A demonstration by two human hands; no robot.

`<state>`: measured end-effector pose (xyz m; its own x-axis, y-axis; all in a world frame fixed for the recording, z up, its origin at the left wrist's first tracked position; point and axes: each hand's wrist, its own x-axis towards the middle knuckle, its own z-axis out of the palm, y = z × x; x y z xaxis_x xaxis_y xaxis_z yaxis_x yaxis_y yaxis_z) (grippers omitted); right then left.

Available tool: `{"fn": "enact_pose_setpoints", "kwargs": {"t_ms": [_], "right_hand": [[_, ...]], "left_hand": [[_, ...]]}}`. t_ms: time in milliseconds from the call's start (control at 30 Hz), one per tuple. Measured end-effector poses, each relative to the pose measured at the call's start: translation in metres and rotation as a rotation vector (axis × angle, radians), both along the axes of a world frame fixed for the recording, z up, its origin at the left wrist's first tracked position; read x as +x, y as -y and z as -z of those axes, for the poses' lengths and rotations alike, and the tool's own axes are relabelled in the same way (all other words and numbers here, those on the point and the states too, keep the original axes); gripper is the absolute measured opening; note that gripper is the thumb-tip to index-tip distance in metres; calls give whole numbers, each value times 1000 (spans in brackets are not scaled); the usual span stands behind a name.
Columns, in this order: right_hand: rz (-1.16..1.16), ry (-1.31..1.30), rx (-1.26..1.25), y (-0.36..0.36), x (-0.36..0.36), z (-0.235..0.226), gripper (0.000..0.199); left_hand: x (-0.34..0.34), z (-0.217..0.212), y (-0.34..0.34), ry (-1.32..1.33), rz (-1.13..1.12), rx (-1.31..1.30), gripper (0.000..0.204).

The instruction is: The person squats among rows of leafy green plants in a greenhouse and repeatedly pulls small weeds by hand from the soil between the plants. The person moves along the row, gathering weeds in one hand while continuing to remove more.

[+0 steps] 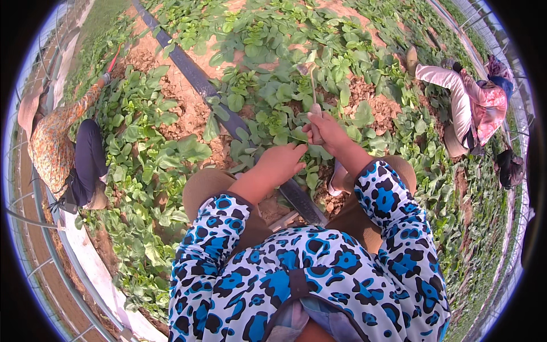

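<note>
Right now, the right hand (329, 135) is closed around the handle of a small hand hoe (313, 91), whose thin neck reaches away from the person to a bent blade end among the leafy green plants (256, 119). Just beside it, to the left and slightly nearer the body, the left hand (279, 164) hangs over the leaves with its fingers loosely bent; their undersides are hidden, so I cannot tell whether it has hold of anything. Both forearms come from sleeves (387, 199) patterned in blue, black and white, between two bent brown-clad knees (208, 188). A flat black strip (191, 69) runs diagonally from the upper left, passes under the left forearm and shows again between the legs. Dry brown soil (191, 108) lies bare in patches among the foliage. Well apart on the left, a co-worker in an orange patterned top (54, 151) stretches an arm toward a red tool (114, 58); on the far right, another in a pink patterned top (490, 108) bends low near the plants
</note>
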<state>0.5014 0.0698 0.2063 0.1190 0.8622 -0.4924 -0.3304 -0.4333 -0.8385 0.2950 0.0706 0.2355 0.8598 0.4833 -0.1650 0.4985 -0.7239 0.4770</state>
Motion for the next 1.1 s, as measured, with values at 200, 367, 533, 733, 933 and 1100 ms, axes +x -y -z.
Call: {"fn": "enact_pose_setpoints", "kwargs": {"t_ms": [200,367,533,733,933,1100], "right_hand": [[-220,573,-132,-34,2,60,32],[-108,1095,-20,-94,23,142,40],[-126,1294,39,-171,19,165,43],[-253,1514,97,-240,40,200,42],[-342,1490,6,-296,66,236,39],[-400,1387,-98,-321,58,255,34]], "left_hand": [[20,3,23,33,261,-145,40],[14,-3,20,153,248,-87,51],[-5,4,18,138,215,24,49],[-7,-3,-6,42,168,64,49],[-8,-10,-28,55,176,43,48],[-8,-4,-32,56,179,112,48]]}}
